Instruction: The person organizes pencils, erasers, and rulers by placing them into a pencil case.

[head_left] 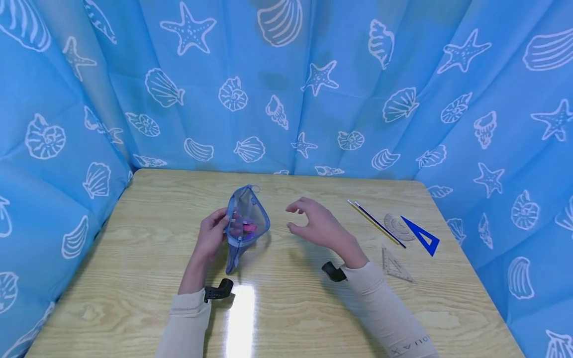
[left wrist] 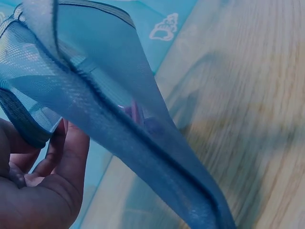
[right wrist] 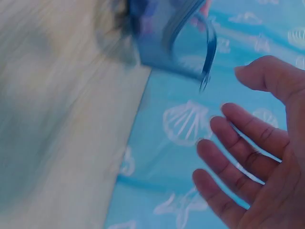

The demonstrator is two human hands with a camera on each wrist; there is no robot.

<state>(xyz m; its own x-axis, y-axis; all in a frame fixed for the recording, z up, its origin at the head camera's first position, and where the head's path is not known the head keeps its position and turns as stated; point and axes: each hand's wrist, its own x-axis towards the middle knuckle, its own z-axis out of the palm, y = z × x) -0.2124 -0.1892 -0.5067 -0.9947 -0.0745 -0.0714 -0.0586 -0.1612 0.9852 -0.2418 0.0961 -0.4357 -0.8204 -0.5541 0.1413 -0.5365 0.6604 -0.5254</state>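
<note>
A blue mesh zip pouch (head_left: 259, 229) gapes at the top, held up over the table by my left hand (head_left: 211, 232). The left thumb and fingers pinch its left rim, as the left wrist view also shows at the pouch's edge (left wrist: 28, 138). Inside lie small pink and purple items (head_left: 248, 228), partly hidden by the mesh. To the right of the pouch and apart from it is my right hand (head_left: 320, 223), its fingers spread and slightly bent with nothing in them. In the right wrist view the pouch (right wrist: 167, 43) appears beyond the right thumb.
On the table's right side lie two pencils (head_left: 377, 223), a clear protractor (head_left: 398, 226), a blue set square (head_left: 422, 235) and a clear set square (head_left: 396, 265). The wooden table (head_left: 147, 238) is bordered by a blue shell-patterned curtain (head_left: 286, 99) at the back and sides.
</note>
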